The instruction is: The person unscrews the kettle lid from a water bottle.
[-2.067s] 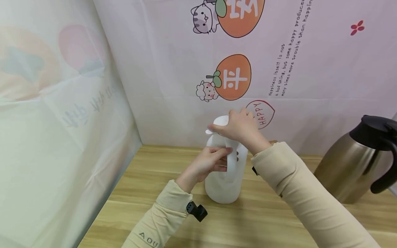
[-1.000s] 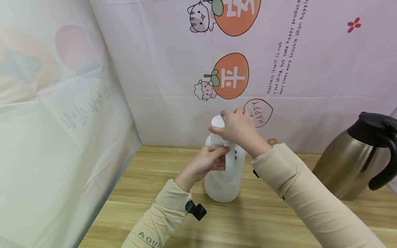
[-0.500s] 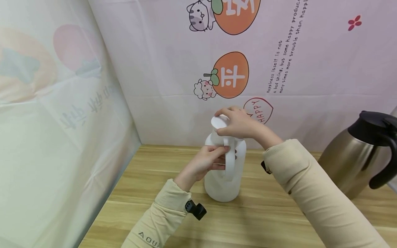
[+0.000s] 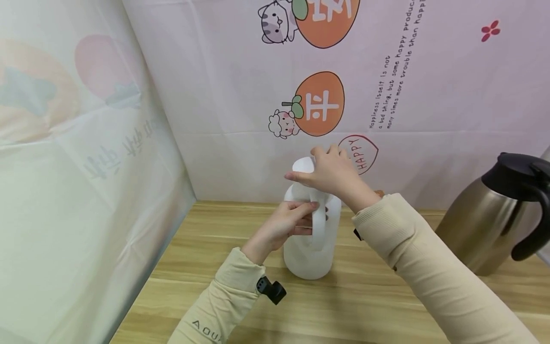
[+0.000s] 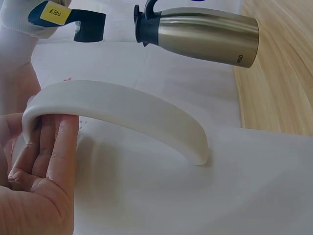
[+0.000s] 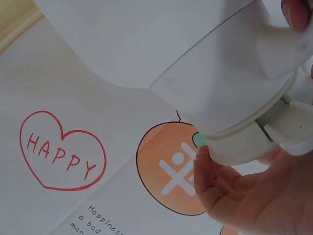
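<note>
A white jug (image 4: 306, 263) stands upright on the wooden table. My left hand (image 4: 277, 227) grips its arched handle (image 4: 319, 227) near the upper end, fingers passing through the loop. In the left wrist view those fingers (image 5: 58, 152) lie under the handle's curve. Over the jug's top is my right hand (image 4: 333, 172), holding the round white lid (image 4: 302, 165) by its edge, with the thumb across the near side. Fingertips at the lid's rim and a small spout-like tab (image 6: 296, 127) show in the right wrist view. The lid sits on the jug's neck.
To the right, a steel vacuum jug (image 4: 481, 229) with black lid and handle stands on the table (image 4: 206, 296). A printed white cloth (image 4: 240, 167) hangs close behind the white jug, and another sheet (image 4: 86, 215) hangs at the left.
My right hand has turned back and forth around the lid; the lid's side tab, visible at the left earlier, is out of sight in the head view. The left hand keeps its hold.
</note>
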A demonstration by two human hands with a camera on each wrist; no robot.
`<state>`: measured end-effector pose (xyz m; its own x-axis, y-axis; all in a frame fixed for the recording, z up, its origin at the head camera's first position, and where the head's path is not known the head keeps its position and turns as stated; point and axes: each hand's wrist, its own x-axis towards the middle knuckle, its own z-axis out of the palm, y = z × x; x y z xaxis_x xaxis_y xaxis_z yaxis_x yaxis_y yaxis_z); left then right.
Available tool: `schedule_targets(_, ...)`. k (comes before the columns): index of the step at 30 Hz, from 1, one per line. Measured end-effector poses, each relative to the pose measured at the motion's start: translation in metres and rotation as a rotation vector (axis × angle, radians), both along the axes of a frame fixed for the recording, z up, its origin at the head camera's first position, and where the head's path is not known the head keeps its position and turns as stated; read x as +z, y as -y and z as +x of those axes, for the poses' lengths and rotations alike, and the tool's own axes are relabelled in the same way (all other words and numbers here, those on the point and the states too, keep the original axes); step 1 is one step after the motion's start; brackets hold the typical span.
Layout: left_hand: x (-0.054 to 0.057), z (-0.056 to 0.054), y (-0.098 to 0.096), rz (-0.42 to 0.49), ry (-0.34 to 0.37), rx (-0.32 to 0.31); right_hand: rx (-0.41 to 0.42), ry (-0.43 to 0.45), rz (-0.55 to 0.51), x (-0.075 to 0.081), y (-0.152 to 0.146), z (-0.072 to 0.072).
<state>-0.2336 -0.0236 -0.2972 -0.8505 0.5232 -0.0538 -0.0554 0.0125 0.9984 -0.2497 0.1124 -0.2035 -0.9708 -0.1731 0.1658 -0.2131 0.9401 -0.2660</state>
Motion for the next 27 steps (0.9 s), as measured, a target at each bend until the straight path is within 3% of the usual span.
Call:
schedule_targets(8,-0.001,-0.001,-0.001,-0.006,0.013,0.005,0.038,0.076,-0.065,0.002,-0.003,-0.006)
schedule_targets(19,-0.001,-0.002,-0.002,-0.017,0.022,0.025,0.244,0.111,-0.121,0.001,-0.011,-0.012)
schedule_targets(22,-0.001,-0.002,-0.002,-0.011,0.025,0.024,0.223,0.094,-0.135,-0.001,-0.006,-0.011)
schedule_targets(27,-0.001,-0.002,-0.001,-0.006,0.024,0.014,0.057,0.025,-0.076,-0.003,0.004,-0.006)
